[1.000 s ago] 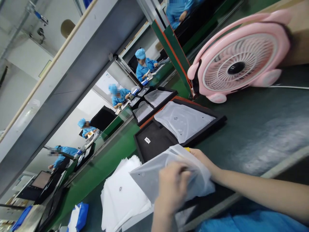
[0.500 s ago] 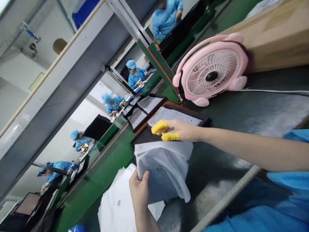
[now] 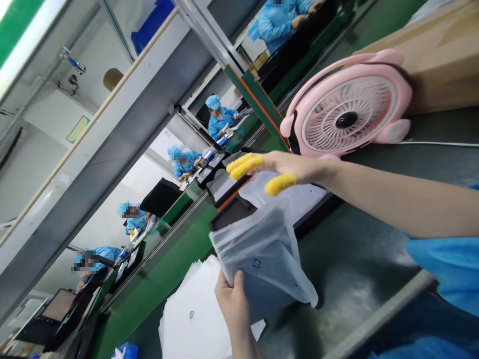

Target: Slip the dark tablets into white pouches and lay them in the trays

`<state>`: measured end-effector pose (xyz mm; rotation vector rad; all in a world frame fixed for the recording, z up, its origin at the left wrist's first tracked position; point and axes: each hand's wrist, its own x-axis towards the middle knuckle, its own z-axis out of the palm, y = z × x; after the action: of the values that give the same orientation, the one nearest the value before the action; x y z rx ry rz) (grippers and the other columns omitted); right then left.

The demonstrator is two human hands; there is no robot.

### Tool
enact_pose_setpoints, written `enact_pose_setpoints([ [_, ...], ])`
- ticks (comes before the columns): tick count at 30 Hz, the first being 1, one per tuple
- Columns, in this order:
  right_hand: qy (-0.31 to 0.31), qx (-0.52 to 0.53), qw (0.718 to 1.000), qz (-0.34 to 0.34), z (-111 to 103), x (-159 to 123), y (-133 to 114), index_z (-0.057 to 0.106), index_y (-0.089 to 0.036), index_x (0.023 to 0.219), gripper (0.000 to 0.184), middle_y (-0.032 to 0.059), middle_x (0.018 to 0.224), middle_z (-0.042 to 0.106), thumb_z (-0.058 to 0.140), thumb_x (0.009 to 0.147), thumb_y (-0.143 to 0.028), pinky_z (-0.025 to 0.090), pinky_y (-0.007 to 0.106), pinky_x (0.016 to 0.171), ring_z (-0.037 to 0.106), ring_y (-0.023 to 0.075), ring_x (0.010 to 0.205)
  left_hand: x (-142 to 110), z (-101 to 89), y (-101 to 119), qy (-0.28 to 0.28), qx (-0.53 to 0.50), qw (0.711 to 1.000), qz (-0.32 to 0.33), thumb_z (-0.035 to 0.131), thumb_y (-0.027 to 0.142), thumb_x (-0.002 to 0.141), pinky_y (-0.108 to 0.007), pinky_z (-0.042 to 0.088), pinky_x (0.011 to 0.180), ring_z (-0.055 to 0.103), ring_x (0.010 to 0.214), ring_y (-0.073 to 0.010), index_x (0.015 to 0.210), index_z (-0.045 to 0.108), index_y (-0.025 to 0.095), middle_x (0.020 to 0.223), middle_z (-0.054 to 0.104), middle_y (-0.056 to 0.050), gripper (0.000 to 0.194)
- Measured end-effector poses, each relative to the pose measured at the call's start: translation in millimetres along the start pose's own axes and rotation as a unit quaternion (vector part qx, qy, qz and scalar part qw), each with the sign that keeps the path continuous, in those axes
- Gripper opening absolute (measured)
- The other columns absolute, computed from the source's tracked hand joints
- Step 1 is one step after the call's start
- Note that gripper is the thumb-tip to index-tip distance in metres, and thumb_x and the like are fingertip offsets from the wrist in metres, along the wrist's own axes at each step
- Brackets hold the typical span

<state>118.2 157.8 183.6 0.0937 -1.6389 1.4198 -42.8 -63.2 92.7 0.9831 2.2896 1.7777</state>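
My left hand (image 3: 232, 300) grips the lower edge of a translucent white plastic bag (image 3: 262, 254) with a dark flat item inside, held up above the bench. My right hand (image 3: 279, 169), with yellow finger cots on its fingertips, hovers open above the bag's top, fingers spread, holding nothing. Below it lies a black tray (image 3: 232, 213) carrying another bagged item (image 3: 299, 194).
A stack of white bags (image 3: 194, 319) lies at lower left. A pink desk fan (image 3: 346, 114) stands against a cardboard box (image 3: 441, 60) at the right. More black trays (image 3: 220, 179) sit along the green conveyor (image 3: 164, 269), where several people in blue work.
My right hand let go of the bag and rose toward the trays. My left hand lifted the bag upright. The view shifted slightly.
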Motion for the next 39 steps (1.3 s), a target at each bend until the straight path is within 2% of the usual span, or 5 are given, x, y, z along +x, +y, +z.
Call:
enact_pose_setpoints([
  [5, -0.226, -0.194, 0.954, 0.025, 52, 33, -10, 0.067, -0.011, 0.067, 0.025, 0.0032, 0.076, 0.067, 0.074, 0.048, -0.025, 0.046, 0.024, 0.071, 0.061, 0.0160, 0.074, -3, 10.9, 4, -0.071, -0.002, 0.997, 0.005, 0.063, 0.049, 0.064, -0.024, 0.043, 0.055, 0.054, 0.059, -0.0158, 0.069, 0.063, 0.013, 0.058, 0.058, -0.001, 0.037],
  [11, 0.105, 0.057, 0.986, -0.113, 40, 49, -36, 0.058, -0.012, 0.070, 0.011, -0.0054, 0.071, 0.062, 0.060, 0.069, -0.023, 0.045, 0.024, 0.079, 0.058, 0.0097, 0.079, 27, 16.4, -3, -0.069, -0.081, 0.993, -0.042, 0.066, 0.045, 0.063, -0.026, 0.047, 0.062, 0.059, 0.065, -0.0174, 0.079, 0.064, 0.012, 0.068, 0.064, -0.003, 0.036],
  [17, -0.474, 0.137, 0.829, 0.263, 66, -63, 59, 0.064, -0.010, 0.067, 0.034, -0.0006, 0.069, 0.063, 0.078, 0.049, -0.035, 0.044, 0.017, 0.056, 0.057, 0.0090, 0.062, 116, 17.8, -3, 0.010, -0.072, 0.985, -0.154, 0.064, 0.029, 0.073, -0.026, 0.050, 0.071, 0.063, 0.074, -0.0171, 0.085, 0.062, 0.014, 0.079, 0.066, -0.006, 0.019],
  [24, -0.384, 0.239, 0.779, 0.435, 62, -108, 167, 0.067, -0.009, 0.078, 0.031, -0.0010, 0.055, 0.057, 0.072, 0.058, -0.032, 0.032, 0.011, 0.044, 0.048, 0.0044, 0.047, 162, 55.9, -39, -0.030, 0.074, 0.967, -0.243, 0.053, 0.021, 0.079, -0.038, 0.053, 0.071, 0.065, 0.077, -0.0257, 0.084, 0.062, 0.010, 0.060, 0.061, -0.007, 0.015],
  [39, -0.377, 0.238, 0.791, 0.419, 61, -105, 180, 0.068, -0.011, 0.074, 0.034, -0.0031, 0.049, 0.054, 0.075, 0.049, -0.032, 0.032, 0.009, 0.040, 0.049, 0.0043, 0.044, 118, 150.8, -29, -0.257, 0.310, 0.914, 0.042, 0.050, 0.025, 0.082, -0.049, 0.004, 0.109, 0.021, 0.134, -0.0264, 0.117, 0.049, 0.011, 0.140, 0.035, -0.018, 0.037],
])
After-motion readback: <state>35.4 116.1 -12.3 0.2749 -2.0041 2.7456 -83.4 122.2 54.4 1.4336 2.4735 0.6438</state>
